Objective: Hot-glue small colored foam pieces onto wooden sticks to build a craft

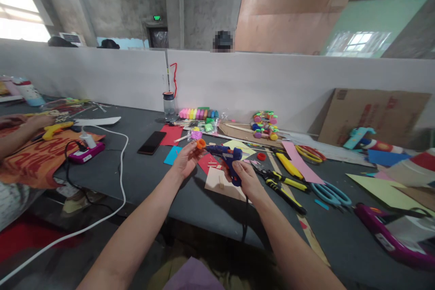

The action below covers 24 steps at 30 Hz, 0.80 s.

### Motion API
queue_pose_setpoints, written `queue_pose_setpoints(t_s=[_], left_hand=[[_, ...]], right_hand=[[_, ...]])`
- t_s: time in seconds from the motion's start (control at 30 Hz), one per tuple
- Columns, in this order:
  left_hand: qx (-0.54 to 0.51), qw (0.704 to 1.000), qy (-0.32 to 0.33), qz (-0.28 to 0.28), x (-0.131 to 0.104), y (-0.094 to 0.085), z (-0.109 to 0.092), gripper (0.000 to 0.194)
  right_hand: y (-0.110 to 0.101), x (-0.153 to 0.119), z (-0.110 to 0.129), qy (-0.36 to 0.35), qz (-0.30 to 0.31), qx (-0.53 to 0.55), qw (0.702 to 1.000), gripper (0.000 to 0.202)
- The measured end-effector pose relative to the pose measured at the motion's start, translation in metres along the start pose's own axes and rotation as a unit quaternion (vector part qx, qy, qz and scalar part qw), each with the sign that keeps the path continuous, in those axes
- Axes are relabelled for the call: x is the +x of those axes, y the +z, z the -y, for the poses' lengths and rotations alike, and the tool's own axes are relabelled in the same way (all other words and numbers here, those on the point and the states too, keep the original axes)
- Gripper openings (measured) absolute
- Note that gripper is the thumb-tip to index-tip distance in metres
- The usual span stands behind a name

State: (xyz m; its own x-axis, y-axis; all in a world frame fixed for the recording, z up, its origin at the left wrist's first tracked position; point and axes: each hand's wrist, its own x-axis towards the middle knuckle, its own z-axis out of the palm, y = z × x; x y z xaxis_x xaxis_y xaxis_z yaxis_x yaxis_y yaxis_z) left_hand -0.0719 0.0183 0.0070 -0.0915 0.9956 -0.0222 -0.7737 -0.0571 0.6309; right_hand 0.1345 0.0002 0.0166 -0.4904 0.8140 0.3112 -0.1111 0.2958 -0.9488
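Between the fingertips of my left hand (187,159) is a small orange bottle cap (201,144). My right hand (247,177) is wrapped round the handle of a blue glue gun (232,156), whose nozzle points left at the cap. Whether nozzle and cap touch I cannot tell. The gun's black cord (245,219) hangs down over the table edge. Below both hands lies a tan sheet of paper (212,180) with thin wooden sticks (221,182) on it. A red cap (261,157) sits just right of the gun.
Black-and-yellow pliers (285,195), blue scissors (331,195) and a purple power strip (390,240) lie to the right. Left are a phone (152,142), a white cable (123,176) and a co-worker's hand (39,122). Colourful clay packs (199,113) and a bottle (169,106) stand along the white partition (288,84).
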Motion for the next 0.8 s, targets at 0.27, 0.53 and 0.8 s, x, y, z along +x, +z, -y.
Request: queue_pose_setpoints(t_s=[0.27, 0.53, 0.8], left_hand=[[0.000, 1.000, -0.002, 0.005, 0.0011, -0.0018, 0.0005, 0.019], [0.010, 1.000, -0.007, 0.007, 0.0003, -0.0018, 0.0016, 0.022], [0.013, 1.000, -0.006, 0.008, 0.0002, -0.0024, 0.0015, 0.022]], right_hand=[[0.0006, -0.0003, 0.0002, 0.003, -0.006, 0.005, 1.000, 0.042], [0.0001, 0.0006, -0.0030, 0.005, -0.017, 0.009, 1.000, 0.042], [0.0004, 0.0008, -0.0030, 0.011, -0.018, 0.009, 1.000, 0.045]])
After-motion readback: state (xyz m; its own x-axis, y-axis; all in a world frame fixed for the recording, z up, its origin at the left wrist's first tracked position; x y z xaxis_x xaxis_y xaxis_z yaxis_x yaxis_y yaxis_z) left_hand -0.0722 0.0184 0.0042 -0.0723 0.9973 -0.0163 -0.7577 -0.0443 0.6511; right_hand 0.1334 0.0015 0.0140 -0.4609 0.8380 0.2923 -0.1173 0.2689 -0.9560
